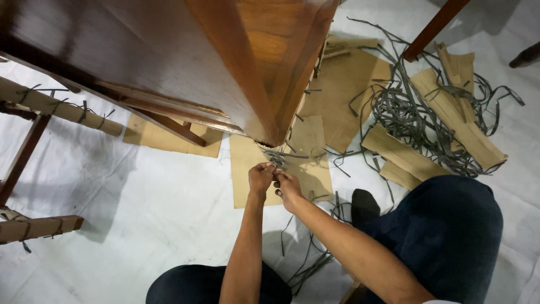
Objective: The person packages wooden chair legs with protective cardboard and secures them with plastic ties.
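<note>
Both forearms reach fwd, wrists close together. Left hand [260,175] & right hand [288,186] fingers pinch grey strapping [277,157] at the wooden furniture [169,62] corner, above cardboard [247,163] on floor.

A white sheet [140,197] is spread over the floor. Flat cardboard pieces [169,138] are laid on it under the wooden furniture [185,62]. To the right, more cardboard strips [405,157] are heaped among a tangle of grey straps [405,112]. Loose straps [309,264] are scattered nearer the person's knees.
</note>
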